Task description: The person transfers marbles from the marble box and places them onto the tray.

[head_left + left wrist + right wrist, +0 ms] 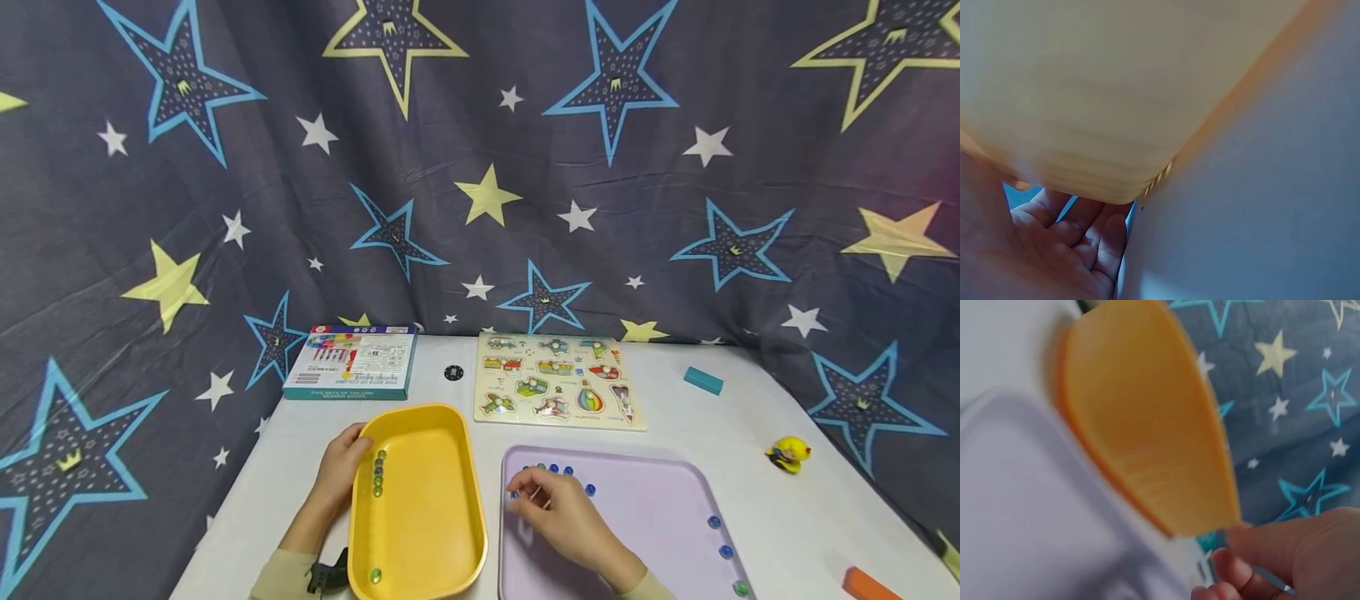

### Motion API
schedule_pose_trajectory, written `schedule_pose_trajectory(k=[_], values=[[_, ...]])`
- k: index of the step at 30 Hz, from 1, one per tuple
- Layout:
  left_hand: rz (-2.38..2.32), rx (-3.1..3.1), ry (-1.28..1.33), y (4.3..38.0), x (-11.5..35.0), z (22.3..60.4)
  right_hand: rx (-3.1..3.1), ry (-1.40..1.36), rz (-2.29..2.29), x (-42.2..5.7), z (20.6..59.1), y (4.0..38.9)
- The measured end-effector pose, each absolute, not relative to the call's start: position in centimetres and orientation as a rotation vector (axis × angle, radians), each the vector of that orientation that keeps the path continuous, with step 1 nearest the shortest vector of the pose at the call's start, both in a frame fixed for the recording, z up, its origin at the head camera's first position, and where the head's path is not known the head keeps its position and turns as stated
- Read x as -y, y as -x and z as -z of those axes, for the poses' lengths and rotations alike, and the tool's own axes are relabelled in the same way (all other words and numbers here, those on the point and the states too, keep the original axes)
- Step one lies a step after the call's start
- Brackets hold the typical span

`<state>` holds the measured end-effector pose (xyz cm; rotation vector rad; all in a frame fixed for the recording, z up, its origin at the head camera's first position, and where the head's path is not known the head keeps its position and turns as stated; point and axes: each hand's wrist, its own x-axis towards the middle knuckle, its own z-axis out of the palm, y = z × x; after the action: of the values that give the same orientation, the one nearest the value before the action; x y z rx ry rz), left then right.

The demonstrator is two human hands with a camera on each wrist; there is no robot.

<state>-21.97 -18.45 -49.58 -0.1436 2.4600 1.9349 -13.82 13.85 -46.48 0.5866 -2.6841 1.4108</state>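
Blue marble (514, 495) in pinch of right hand (561, 510) over lilac tray (652, 512), yellow tray (431, 508) in grip of left hand (341, 467)

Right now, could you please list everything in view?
Curtain: 1, dark, behind
Table: 1, white, below
Printed box: 1, multicoloured, back left
Disc: 1, black, back
Puzzle board: 1, multicoloured, back
Blocks: 2, teal and orange, right
Toy duck: 1, yellow, right
Deep tray: 1, yellow, left
Shallow tray: 1, lilac, alongside
Marbles: over ten, blue and green, both trays
Wristband: 1, black, left wrist
Sleeves: 2, beige, forearms
Left hand: 1, gripping deep tray
Right hand: 1, over shallow tray
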Motion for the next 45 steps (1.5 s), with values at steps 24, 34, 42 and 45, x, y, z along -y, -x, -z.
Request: schedule_pose_trajectory(k=[24, 34, 42, 45], values=[[-1.960, -2.457, 0.115, 21.9, 18.5, 49.9, 2.793, -0.414, -0.966, -14.9, 49.8, 14.2], [-1.958, -2.467, 0.128, 21.9, 18.6, 49.8, 2.794, -0.399, -0.974, -14.9, 49.8, 14.2], [-1.964, -2.455, 0.123, 22.1, 18.5, 50.0, 2.743, -0.316, -1.142, -15.8, 47.9, 14.1], [-1.947, -2.474, 0.119, 22.1, 18.5, 49.9, 2.684, -0.234, -1.314, -16.0, 46.3, 14.1]])
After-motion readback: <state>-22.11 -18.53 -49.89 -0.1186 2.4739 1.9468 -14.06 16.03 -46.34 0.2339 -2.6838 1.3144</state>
